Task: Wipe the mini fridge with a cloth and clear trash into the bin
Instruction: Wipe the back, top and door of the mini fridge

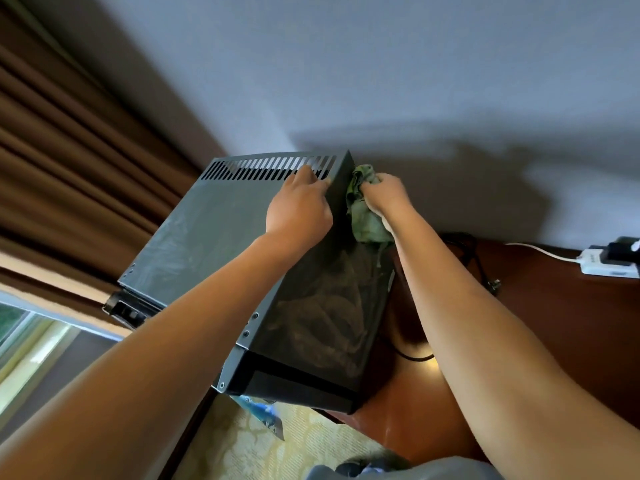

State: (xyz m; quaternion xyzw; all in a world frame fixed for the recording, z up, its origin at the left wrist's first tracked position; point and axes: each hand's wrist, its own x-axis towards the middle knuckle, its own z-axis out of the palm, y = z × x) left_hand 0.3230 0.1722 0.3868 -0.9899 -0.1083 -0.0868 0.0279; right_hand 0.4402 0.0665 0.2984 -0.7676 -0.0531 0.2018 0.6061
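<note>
Forearms reach out: left hand [299,206] steadies the dark boxy metal mini fridge [221,233], fingers curled over its rear edge, right hand [384,194] clutches a crumpled green cloth [363,220] mid-wipe on its side; next, probably sweep downward.

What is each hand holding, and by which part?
The right hand grips the bunched green cloth near its top. The left hand grips the fridge at its rear top edge.
</note>
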